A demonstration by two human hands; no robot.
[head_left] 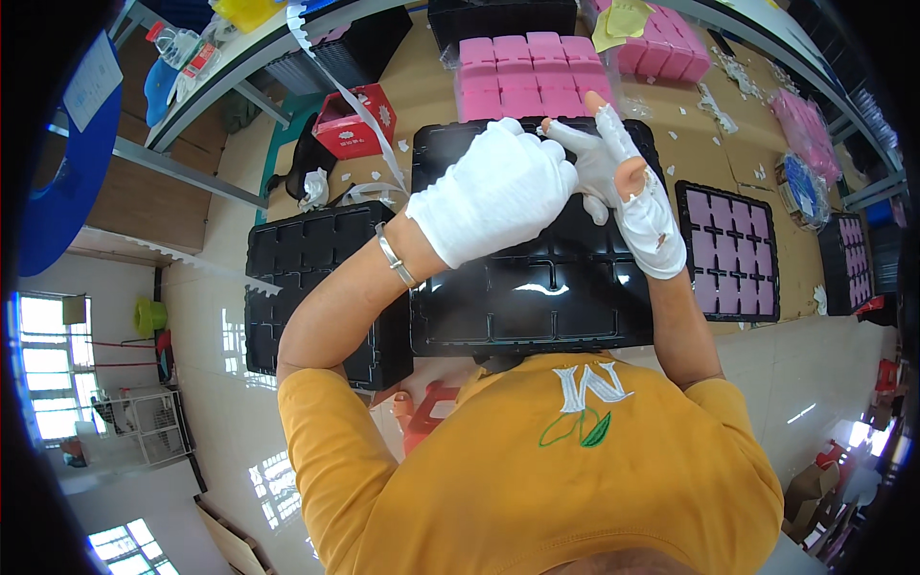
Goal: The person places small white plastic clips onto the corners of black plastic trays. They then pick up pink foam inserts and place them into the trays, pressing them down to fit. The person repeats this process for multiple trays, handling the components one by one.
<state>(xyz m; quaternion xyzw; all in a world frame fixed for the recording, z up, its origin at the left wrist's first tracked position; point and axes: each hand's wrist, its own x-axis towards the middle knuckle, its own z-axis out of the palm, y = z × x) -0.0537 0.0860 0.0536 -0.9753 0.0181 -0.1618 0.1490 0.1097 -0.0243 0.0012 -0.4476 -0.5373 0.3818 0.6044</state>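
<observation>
My left hand (503, 192), in a white glove, is closed with its fingers curled against my right hand. What it grips, if anything, is hidden. My right hand (632, 187) wears a white glove with bare thumb and fingertips showing; its fingers are stretched out and apart. Both hands are over a glossy black plastic tray (517, 311) with moulded ridges, lying right in front of me. Beyond the hands stand pink foam blocks (532, 72) in rows.
At left is a stack of black trays (316, 259). A black tray with pink pieces (733, 249) lies at right. A red box (356, 123) stands back left, and a roll of clear tape (803, 192) far right. White scraps (719, 110) litter the brown tabletop.
</observation>
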